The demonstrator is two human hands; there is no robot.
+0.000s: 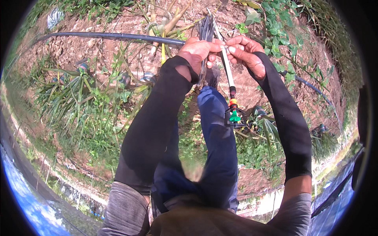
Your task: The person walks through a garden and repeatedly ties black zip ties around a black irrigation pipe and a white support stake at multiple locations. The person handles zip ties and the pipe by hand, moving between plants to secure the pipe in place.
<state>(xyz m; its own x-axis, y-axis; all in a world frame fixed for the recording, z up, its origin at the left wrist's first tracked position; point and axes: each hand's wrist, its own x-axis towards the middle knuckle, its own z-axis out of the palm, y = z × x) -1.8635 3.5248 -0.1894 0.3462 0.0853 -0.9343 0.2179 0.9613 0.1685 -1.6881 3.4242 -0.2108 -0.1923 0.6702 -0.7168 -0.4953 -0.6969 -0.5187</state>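
Note:
My left hand (199,51) is closed around a bundle of thin dark wire-like strips (206,29), whose ends stick out above and below the fist. Its thumb and fingertips also reach a slim pale rod (228,70). At the rod's lower end is a small sprinkler head (235,117) with a black frame, red and yellow rings and a green middle. Just right of the rod, my right hand (247,55) is pinched, fingertips close to my left thumb. Whatever lies between those fingertips is too small to make out.
A black hose (118,36) runs across the soil from the left and passes behind my left hand; a dark pipe (313,86) shows again at the right. Spiky-leaved plants (76,88), leafy weeds (277,29) and a cut stalk (173,21) stand around my legs.

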